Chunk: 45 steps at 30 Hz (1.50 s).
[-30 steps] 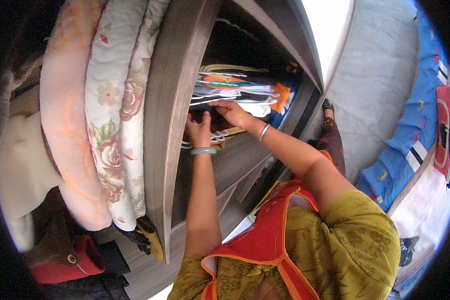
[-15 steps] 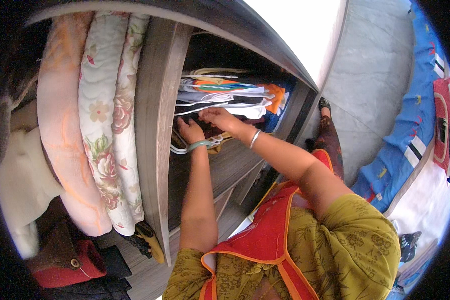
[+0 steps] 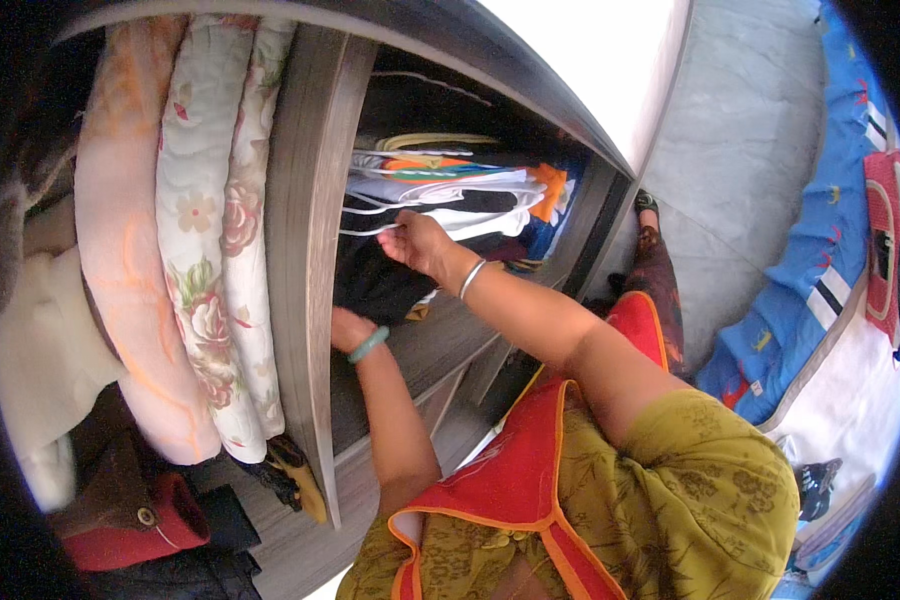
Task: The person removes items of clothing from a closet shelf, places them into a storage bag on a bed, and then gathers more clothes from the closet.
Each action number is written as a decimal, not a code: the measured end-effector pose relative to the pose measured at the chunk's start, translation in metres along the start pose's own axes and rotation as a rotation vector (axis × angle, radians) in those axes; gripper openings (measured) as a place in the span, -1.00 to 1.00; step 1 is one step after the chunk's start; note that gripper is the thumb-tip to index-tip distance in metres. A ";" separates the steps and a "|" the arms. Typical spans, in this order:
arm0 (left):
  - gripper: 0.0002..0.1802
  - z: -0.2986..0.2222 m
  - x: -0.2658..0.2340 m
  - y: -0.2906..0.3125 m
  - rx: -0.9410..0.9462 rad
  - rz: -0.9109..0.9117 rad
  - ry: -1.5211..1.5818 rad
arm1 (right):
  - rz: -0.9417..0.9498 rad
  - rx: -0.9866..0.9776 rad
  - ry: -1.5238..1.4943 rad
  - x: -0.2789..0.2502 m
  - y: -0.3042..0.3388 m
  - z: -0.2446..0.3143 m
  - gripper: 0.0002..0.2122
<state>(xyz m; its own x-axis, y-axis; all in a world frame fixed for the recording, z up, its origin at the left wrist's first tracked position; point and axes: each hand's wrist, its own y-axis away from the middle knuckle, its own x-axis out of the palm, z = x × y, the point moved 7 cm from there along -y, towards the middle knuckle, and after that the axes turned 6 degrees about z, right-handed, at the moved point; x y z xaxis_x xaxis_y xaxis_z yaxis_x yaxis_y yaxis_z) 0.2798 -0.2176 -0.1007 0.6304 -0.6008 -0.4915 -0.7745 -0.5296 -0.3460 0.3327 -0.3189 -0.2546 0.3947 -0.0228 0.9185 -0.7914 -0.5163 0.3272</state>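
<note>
Inside the wardrobe compartment, my right hand [image 3: 415, 243] is closed, fingertips pinched on a white hanger [image 3: 362, 233] at the lower side of a row of hung clothes [image 3: 460, 190]. The row holds white, orange, grey and dark garments on several thin hangers. Below that hand spreads a black garment [image 3: 375, 280]. My left hand [image 3: 349, 328] is beside the upright wooden panel [image 3: 315, 250], next to the black garment. The panel edge hides its fingers, so I cannot see what they hold.
Left of the panel hang a peach blanket [image 3: 135, 230] and floral quilts [image 3: 208, 220]. A rolled red item [image 3: 160, 525] lies below them. A white door panel [image 3: 590, 60] stands at top. On the right are the grey floor [image 3: 740, 170] and a bed with a blue cover [image 3: 800, 290].
My left hand has moved down and left, behind the panel edge. My right hand has shifted slightly left. The black garment now shows between them, and the white hangers by my left wrist are hidden.
</note>
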 end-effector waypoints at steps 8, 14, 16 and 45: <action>-0.58 0.002 -0.079 0.053 0.189 0.078 -0.610 | 0.180 0.239 0.077 -0.022 -0.030 0.002 -0.80; -0.60 0.003 -0.087 0.046 0.070 0.017 -0.190 | 0.286 0.333 0.577 -0.033 -0.019 0.027 -0.68; -0.60 0.005 -0.088 0.047 -0.023 -0.012 -0.139 | 0.335 0.346 0.827 -0.031 -0.009 0.041 -0.63; -0.50 -0.022 -0.062 0.040 0.043 0.020 -0.027 | 0.355 0.286 1.124 -0.031 0.020 0.066 -0.70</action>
<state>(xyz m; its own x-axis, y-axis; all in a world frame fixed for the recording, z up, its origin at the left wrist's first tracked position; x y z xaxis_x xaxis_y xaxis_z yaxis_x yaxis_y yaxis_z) 0.2107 -0.2145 -0.0662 0.6138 -0.5941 -0.5199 -0.7887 -0.4909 -0.3701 0.3352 -0.3849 -0.2907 -0.5614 0.4810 0.6734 -0.5854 -0.8060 0.0877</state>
